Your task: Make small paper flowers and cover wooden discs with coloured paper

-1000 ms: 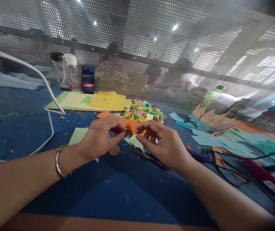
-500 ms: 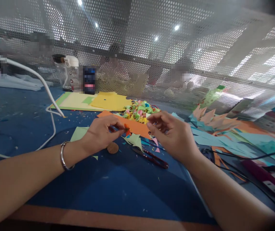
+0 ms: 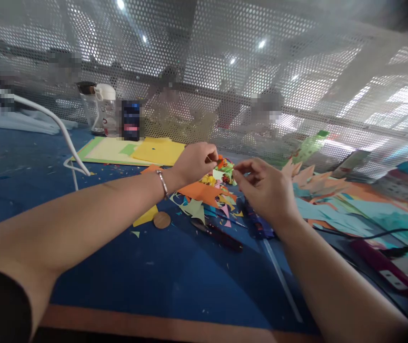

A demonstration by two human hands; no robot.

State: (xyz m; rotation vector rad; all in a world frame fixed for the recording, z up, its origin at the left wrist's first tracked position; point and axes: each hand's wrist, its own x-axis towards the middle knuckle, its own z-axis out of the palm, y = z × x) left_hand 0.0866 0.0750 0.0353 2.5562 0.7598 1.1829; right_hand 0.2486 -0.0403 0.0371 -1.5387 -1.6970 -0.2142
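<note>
My left hand (image 3: 197, 163) reaches over the heap of small coloured paper pieces (image 3: 227, 170), its fingers pinched. At its fingertips shows a small orange paper piece (image 3: 220, 159), partly hidden by the hand. Just right of the heap is my right hand (image 3: 266, 190), thumb and forefinger slightly apart with nothing visible between them. Below the hands lie an orange paper sheet (image 3: 200, 191), pale green scraps (image 3: 194, 209) and dark-handled scissors (image 3: 223, 237). A round wooden disc (image 3: 162, 220) rests beside a yellow paper piece (image 3: 145, 216).
Stacked yellow sheets (image 3: 159, 151) lie at the back, near a phone (image 3: 131, 120) and bottles (image 3: 106, 109). A white cable-like arm (image 3: 52, 112) curves in from the left. On the right are blue paper strips (image 3: 332, 214), a purple power strip (image 3: 385, 267) and a glue stick (image 3: 282, 281).
My left hand has moved forward and right with the orange paper piece, to the heap. The yellow piece and glue stick are now uncovered. My right hand has shifted slightly right.
</note>
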